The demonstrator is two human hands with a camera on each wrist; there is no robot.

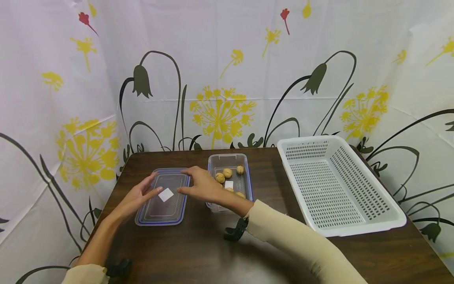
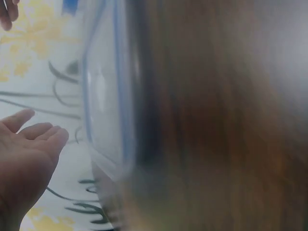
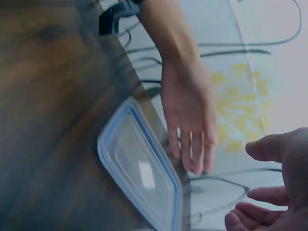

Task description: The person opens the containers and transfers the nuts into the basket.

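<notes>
Head view: worktop (image 1: pixel 198 244), basket (image 1: pixel 340 185) right of frame, tub (image 1: pixel 244 181) of walnuts centre. Lid (image 1: pixel 163 205) lies flat, left-centre. Left hand (image 1: pixel 136 197) and right hand (image 1: pixel 200 185) flank it, fingers spread, gripping nothing. Likely lid pickup; next needs edge grips.

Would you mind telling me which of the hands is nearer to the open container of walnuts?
Right. The right hand hovers right beside the walnut container, between it and the lid; the left hand lies over the lid's far side.

The person is wearing cream long sleeves, pushed up on the left arm, with a black wrist-mounted device strapped at each cuff; both hands are bare
</notes>
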